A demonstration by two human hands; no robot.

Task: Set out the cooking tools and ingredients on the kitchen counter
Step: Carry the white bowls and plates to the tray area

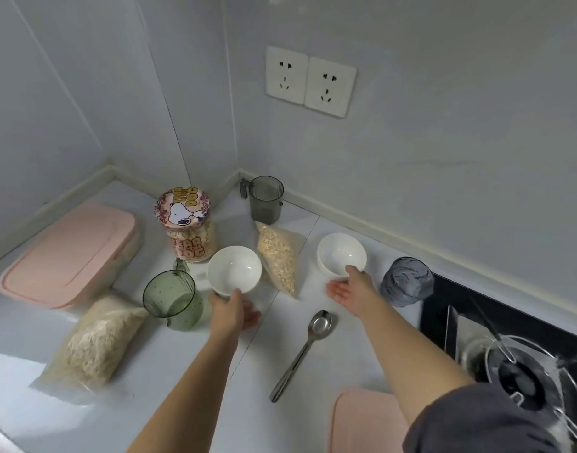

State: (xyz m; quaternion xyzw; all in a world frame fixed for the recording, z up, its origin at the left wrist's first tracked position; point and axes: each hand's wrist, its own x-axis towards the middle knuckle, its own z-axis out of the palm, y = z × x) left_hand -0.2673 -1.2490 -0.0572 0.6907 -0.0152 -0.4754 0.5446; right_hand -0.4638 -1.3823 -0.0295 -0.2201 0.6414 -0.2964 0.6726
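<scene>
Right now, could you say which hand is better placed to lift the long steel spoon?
Probably right hand: open, nearer the long steel spoon; left hand grips a round white bowl.

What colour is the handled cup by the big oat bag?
The cup is translucent green with small dark dots; head view.

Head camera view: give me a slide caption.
Left hand holds one white bowl, right hand open at a second bowl, bag of oats between them.

Bare counter (280, 325) around spoon (301, 354); bowls, bags, cups behind.
</scene>
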